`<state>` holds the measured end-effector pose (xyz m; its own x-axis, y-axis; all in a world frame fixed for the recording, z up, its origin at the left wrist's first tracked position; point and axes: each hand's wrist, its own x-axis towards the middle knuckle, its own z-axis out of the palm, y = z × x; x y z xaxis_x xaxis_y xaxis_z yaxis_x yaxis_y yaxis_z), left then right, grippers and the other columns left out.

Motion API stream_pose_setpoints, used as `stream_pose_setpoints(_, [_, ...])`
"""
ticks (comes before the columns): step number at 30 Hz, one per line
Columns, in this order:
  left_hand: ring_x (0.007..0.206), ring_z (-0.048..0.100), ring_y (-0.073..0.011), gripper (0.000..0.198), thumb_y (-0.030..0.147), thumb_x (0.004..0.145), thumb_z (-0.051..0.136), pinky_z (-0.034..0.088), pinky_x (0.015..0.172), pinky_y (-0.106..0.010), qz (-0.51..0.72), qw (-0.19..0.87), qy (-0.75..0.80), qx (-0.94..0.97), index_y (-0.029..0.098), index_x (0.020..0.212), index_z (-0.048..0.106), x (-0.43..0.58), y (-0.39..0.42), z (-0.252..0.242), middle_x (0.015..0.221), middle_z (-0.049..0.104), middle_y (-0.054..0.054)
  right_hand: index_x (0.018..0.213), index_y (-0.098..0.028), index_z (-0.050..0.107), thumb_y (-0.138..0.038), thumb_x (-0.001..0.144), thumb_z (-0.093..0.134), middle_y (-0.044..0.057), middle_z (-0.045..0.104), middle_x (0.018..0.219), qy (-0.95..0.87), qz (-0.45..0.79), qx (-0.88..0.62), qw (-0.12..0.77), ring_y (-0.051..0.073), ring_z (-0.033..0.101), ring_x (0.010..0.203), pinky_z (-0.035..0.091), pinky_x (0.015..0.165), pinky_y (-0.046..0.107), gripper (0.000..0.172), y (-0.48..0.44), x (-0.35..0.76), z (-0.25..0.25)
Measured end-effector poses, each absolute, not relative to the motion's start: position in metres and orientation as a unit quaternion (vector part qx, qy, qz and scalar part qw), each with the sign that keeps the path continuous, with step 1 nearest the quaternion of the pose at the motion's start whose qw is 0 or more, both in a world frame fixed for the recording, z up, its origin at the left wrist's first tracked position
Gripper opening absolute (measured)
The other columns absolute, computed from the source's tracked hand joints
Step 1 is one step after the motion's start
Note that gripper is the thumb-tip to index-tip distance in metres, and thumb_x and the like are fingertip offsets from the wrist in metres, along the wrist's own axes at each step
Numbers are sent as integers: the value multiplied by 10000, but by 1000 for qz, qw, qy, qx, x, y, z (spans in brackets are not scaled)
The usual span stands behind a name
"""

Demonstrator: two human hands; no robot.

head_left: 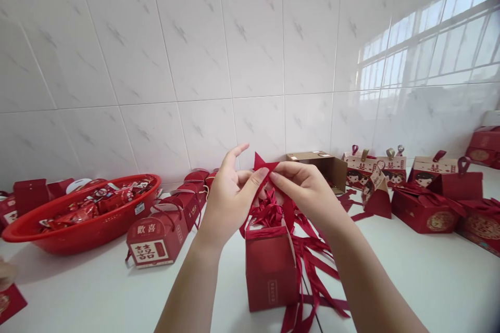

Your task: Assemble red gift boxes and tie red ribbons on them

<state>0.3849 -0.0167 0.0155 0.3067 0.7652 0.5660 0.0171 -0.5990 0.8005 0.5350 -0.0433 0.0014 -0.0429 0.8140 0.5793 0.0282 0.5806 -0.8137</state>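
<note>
Both of my hands are raised at the centre, thumbs nearly touching over a dark red ribbon (pixel 266 165) with a pointed end. My left hand (pixel 240 187) pinches it between thumb and fingers, its index finger stretched upward. From the other side, my right hand (pixel 299 182) pinches the same ribbon. Just below stands a red paper box (pixel 271 270) with small print low on its front; its upper edge is partly behind ribbon. A tangle of loose red ribbons (pixel 312 265) lies behind and right of the box, partly hidden by my right forearm.
On the left, a red plastic basin (pixel 97 229) holds wrapped sweets, beside a row of red gift boxes (pixel 156 237). An open cardboard box (pixel 336 169) stands by the tiled wall. More finished-looking boxes (pixel 424 208) fill the right. Another person's hand (pixel 5 273) shows at the left edge.
</note>
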Motion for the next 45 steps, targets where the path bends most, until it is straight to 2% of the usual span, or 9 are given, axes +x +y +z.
stream_pose_setpoints(5, [543,555,-134,733,436,806,643,446,535,-227,507,345,288,735,219,1427,319,384,-13,13,576,608,47,747,-170,655,-356,846,590,-25,579,614,-625,399,-277,611,73,478,499,397,484,209,221,-43,530,0])
stream_pose_setpoints(12, [652,568,-133,599,349,869,562,453,673,-266,440,418,264,749,242,1405,318,382,-5,11,707,597,37,738,-176,603,-490,806,640,-19,613,621,-568,440,-268,642,76,516,468,439,487,211,324,-21,537,-12])
stream_pose_setpoints(18, [687,598,-138,420,217,828,554,432,762,-295,452,508,270,682,164,1228,439,381,6,12,678,560,51,823,-195,685,-387,903,534,12,670,723,-717,251,-298,578,145,626,696,499,676,276,257,-20,555,-13])
stream_pose_setpoints(24, [713,572,-144,372,314,794,642,422,774,-314,465,499,339,648,172,1123,541,379,13,11,701,543,38,854,-203,711,-262,927,504,27,671,791,-815,29,-346,464,146,590,722,454,663,262,228,-22,559,-13])
stream_pose_setpoints(29, [789,611,-187,448,435,790,641,444,820,-365,439,485,376,656,182,1147,543,378,13,11,801,609,-16,815,-193,712,-218,941,464,55,664,802,-817,-21,-392,422,160,582,719,434,649,279,279,-20,554,-16])
stream_pose_setpoints(34, [749,624,-175,481,418,805,626,470,795,-343,431,480,364,672,182,1219,561,377,12,11,756,621,-12,826,-201,711,-225,940,453,55,664,775,-810,-22,-398,429,162,570,707,424,644,284,283,-18,552,-16])
stream_pose_setpoints(38, [678,586,-139,522,429,818,600,466,689,-270,452,387,343,727,223,1296,558,379,9,9,729,620,9,716,-189,656,-283,932,451,31,600,653,-782,-34,-432,448,139,485,598,362,575,272,312,-18,551,-16])
stream_pose_setpoints(41, [519,492,-127,516,414,837,561,420,561,-250,479,263,347,762,248,1325,548,381,4,6,594,559,41,552,-193,497,-323,922,446,-8,455,535,-744,-61,-482,458,119,366,527,287,529,270,395,-21,554,-16])
stream_pose_setpoints(45, [587,562,-192,355,359,802,610,449,686,-296,537,113,358,755,243,1124,708,370,0,4,602,626,0,512,-202,352,-371,901,440,-33,340,473,-704,-49,-557,438,107,261,467,207,482,277,433,-31,568,-21])
